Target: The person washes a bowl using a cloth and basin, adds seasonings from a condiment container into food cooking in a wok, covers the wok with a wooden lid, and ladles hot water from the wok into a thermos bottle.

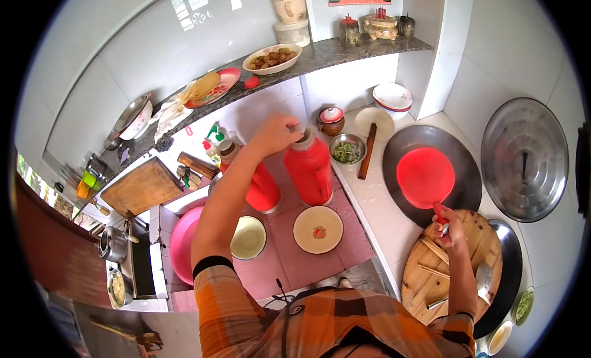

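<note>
My left hand [277, 135] is closed at the mouth of a red thermos flask [309, 172]; what its fingers pinch there is hidden. Beside it stands a second red thermos flask [261, 189], partly covered by my forearm. In my right hand [451, 227] is the handle of a red plastic ladle [425, 177], its round bowl over a dark wok [397, 155]. Under my right forearm lies a round wooden lid [425, 278], with chopsticks [434, 270] and a metal spoon [484, 279] on it.
Before the flasks sit a cream plate [319, 242] and an enamel bowl [249, 238]. A pink basin [186, 241] is at left. A metal bowl of chopped greens [346, 150] stands near a brown stick [367, 152]. A large metal lid [524, 173] leans at right.
</note>
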`<state>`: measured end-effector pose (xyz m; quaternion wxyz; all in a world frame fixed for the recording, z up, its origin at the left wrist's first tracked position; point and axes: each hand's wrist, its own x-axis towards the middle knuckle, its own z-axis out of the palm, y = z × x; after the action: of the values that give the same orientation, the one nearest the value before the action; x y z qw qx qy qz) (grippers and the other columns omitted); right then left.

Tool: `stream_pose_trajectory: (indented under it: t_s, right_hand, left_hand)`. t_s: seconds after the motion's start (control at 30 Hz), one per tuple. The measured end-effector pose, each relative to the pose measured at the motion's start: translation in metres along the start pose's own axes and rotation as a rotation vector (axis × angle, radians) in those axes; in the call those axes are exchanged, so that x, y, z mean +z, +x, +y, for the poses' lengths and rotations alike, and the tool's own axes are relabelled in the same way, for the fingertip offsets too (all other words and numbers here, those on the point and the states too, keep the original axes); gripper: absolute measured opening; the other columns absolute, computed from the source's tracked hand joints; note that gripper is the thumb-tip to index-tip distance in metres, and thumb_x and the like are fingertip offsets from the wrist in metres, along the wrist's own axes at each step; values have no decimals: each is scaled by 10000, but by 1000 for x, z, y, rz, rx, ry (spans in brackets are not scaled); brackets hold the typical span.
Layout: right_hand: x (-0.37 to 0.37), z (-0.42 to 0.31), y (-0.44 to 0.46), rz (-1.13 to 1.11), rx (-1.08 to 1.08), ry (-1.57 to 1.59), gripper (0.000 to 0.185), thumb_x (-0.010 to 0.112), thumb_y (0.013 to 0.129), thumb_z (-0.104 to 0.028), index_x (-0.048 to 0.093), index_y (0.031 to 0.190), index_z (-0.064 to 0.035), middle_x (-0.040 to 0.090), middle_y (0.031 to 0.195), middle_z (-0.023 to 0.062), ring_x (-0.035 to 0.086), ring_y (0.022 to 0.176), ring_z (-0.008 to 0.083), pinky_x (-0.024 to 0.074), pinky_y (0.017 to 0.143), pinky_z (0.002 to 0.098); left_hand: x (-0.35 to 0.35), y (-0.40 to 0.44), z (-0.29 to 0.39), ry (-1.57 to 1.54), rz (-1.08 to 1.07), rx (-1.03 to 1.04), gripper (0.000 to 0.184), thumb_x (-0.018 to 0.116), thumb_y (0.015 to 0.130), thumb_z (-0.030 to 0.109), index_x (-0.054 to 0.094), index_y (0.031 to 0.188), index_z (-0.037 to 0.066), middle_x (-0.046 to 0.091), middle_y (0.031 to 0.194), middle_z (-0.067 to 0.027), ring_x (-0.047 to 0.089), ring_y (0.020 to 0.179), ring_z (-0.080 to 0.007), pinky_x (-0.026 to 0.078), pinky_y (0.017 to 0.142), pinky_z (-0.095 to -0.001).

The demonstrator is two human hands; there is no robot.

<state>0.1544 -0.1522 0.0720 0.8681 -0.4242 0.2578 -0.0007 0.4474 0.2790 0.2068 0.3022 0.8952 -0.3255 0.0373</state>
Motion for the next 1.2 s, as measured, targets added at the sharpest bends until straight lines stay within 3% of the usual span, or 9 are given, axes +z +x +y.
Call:
stream_pose_trajectory:
  t_s: [0.07, 0.17, 0.27, 0.4, 0.43, 0.63, 0.87, 1.03, 1.2]
  right_hand:
    - [-7, -1, 3, -5, 13, 28, 335, 477, 819, -132, 464, 1147, -60, 528, 705, 84, 450, 429, 130, 324, 343, 236]
    - [-16, -2, 8, 21, 2, 30, 325, 484, 816, -133, 469, 1132, -61, 525, 707, 84, 447, 432, 129, 322, 340, 238]
    - [-20, -1, 13, 63, -14, 21, 298, 488, 815, -137, 479, 1106, -71, 523, 703, 77, 447, 431, 128, 315, 335, 235]
    - [-39, 10, 27, 52, 10, 72, 269, 485, 822, -141, 474, 1086, -94, 526, 699, 62, 449, 431, 130, 311, 329, 223]
    - [-62, 23, 43, -167, -16, 81, 284, 484, 837, -158, 446, 1115, -115, 536, 704, 52, 464, 445, 129, 318, 327, 212]
    - [-53, 50, 54, 261, -55, 21, 270, 543, 811, -116, 480, 1073, -113, 550, 694, 88, 507, 484, 164, 350, 361, 293]
    - [-28, 43, 46, 367, -46, 63, 216, 538, 811, -72, 506, 1024, -74, 511, 659, 64, 498, 531, 162, 347, 397, 281]
    - [-39, 36, 52, 12, -62, 48, 136, 514, 834, -140, 500, 969, -157, 501, 644, 5, 456, 472, 101, 318, 350, 231]
    - [-51, 32, 61, 191, -24, 0, 218, 476, 835, -136, 458, 1052, -120, 501, 670, 30, 444, 449, 114, 307, 352, 246]
  left_hand:
    - [-4, 4, 0, 48, -103, -16, 336, 688, 701, 246, 655, 976, 54, 616, 821, -92, 552, 684, -186, 455, 640, -306]
    - [-6, 1, 4, 213, 88, 257, 265, 656, 730, 211, 664, 951, 64, 605, 790, -97, 562, 672, -205, 458, 637, -317]
    - [-28, 3, 19, 186, 337, 128, 217, 604, 772, 160, 662, 960, 68, 594, 800, -110, 568, 702, -252, 459, 657, -341]
    - [-31, -13, 40, 443, 205, 143, 210, 544, 757, 77, 651, 938, 77, 600, 872, -142, 561, 778, -332, 452, 700, -405]
    - [-25, -18, 42, 479, 171, 228, 227, 521, 748, 59, 648, 936, 81, 607, 889, -161, 558, 814, -373, 451, 725, -447]
    - [8, -14, 25, 609, 81, 318, 288, 514, 711, -37, 608, 971, 46, 593, 941, -163, 540, 917, -347, 431, 808, -433]
    - [11, -10, 2, 599, 15, 418, 299, 544, 700, -31, 611, 982, 44, 600, 903, -151, 539, 876, -352, 437, 782, -430]
    - [-4, -11, 33, 637, 77, 273, 186, 607, 664, 91, 630, 849, 96, 609, 781, -155, 572, 774, -359, 453, 704, -448]
    - [0, -14, 30, 773, -9, 145, 280, 621, 621, 70, 663, 888, 145, 614, 810, -109, 571, 818, -308, 459, 744, -394]
